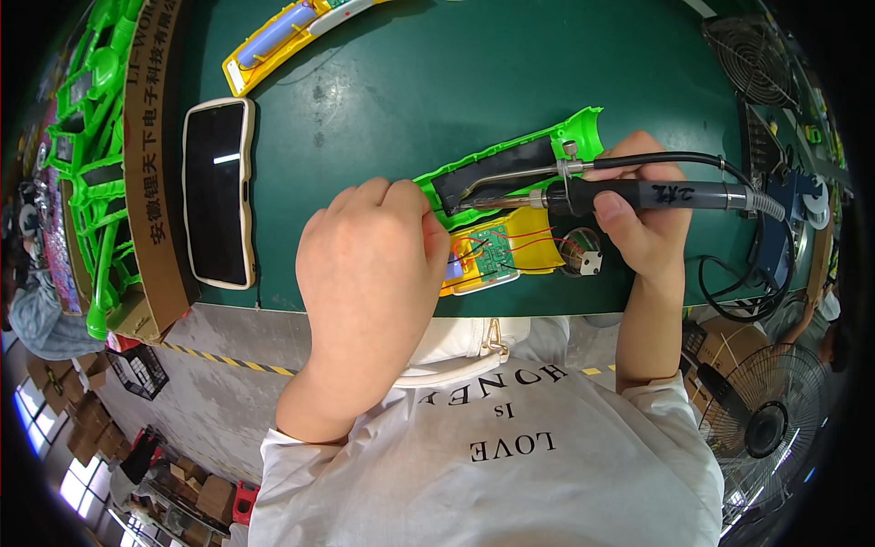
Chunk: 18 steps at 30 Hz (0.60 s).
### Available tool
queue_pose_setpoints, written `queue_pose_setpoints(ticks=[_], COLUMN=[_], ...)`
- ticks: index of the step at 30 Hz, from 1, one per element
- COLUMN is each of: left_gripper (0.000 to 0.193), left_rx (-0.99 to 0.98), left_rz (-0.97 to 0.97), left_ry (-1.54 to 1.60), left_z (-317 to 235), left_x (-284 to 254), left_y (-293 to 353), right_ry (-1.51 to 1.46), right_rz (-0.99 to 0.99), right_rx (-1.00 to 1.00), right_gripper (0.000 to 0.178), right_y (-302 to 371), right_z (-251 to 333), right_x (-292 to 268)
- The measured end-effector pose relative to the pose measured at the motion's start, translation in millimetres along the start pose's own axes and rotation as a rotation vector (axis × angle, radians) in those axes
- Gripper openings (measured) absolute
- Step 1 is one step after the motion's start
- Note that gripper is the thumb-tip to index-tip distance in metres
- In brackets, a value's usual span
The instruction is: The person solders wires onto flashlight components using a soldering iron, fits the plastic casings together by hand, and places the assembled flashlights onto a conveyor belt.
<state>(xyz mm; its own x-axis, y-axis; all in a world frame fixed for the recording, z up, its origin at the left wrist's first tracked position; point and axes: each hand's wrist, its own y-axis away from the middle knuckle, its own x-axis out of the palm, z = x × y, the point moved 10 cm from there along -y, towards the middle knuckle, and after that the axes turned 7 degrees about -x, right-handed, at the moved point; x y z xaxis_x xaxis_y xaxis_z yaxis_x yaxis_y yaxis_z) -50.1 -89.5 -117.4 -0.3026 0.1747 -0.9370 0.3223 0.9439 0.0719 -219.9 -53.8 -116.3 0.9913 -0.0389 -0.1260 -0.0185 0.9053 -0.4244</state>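
Note:
My right hand (649, 219) grips the dark handle of a soldering iron (688, 194), which has a metal wire-feed tube along its top. The iron's tip points left, over the near edge of a long green plastic shell (583, 137) with a black panel (510, 166) inside. Close to the tip, my left hand (374, 264) is closed in a pinch; its fingertips and whatever they hold are hidden. Beside the shell lies a yellow housing (536, 251) with a green circuit board (492, 255) and thin red and black wires. The wires run toward a round lamp head (581, 252).
A phone (219, 191) lies on the green table at left, beside a cardboard box (150, 201) with green plastic shells (96, 173). Another yellow housing with a blue battery (283, 35) is at the far side. A blue unit (788, 223) and cables stand right; a fan (764, 428) is below.

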Motion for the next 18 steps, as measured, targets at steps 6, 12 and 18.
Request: queue_pose_setpoints(ticks=[6, 12, 18], left_gripper=[0.006, 0.006, 0.007], left_rx=[-0.001, -0.003, -0.007], left_rz=[-0.002, -0.002, 0.006], left_ry=[0.004, 0.006, 0.004], left_z=[0.0, 0.1, 0.3], left_x=[-0.4, -0.7, -0.4], left_y=[-0.4, -0.4, -0.5], right_ry=[0.215, 0.050, 0.053], right_rz=[0.255, 0.146, 0.171], right_rx=[-0.027, -0.160, -0.172], right_gripper=[0.053, 0.065, 0.066], right_y=[0.8, 1.8, 1.5], right_z=[-0.2, 6.6, 8.3], right_x=[9.1, 4.6, 6.6])
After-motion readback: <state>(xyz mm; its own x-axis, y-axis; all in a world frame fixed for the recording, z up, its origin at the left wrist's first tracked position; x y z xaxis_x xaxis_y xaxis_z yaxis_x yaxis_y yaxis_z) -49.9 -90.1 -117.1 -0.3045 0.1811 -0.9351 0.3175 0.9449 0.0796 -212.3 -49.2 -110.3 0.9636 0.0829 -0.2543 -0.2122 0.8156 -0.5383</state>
